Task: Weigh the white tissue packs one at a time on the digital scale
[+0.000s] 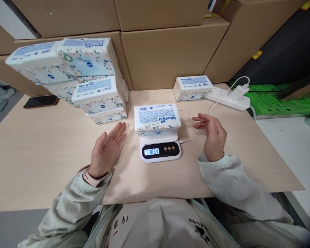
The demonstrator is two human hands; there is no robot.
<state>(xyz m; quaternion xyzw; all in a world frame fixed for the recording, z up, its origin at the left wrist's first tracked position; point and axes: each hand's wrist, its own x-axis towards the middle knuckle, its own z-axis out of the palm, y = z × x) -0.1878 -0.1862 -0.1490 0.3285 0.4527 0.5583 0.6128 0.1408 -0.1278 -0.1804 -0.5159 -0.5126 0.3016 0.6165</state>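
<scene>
A pack of tissues [157, 117] with blue print and a floral edge lies on a white digital scale [161, 156], whose lit display appears to read 103.4. My left hand [107, 150] is open, palm turned inward, to the left of the scale and apart from the pack. On the other side my right hand [211, 136] is also open with fingers slightly curved, touching nothing. A thin white cable [193, 138] runs from the scale's right side and passes behind my right hand.
Several tissue packs are stacked [93, 93] at the back left. One more pack [193, 88] sits at the back right beside a white power strip [228, 98] with a plugged-in charger. A dark phone [40, 101] lies far left. Cardboard boxes [167, 58] wall off the table's rear.
</scene>
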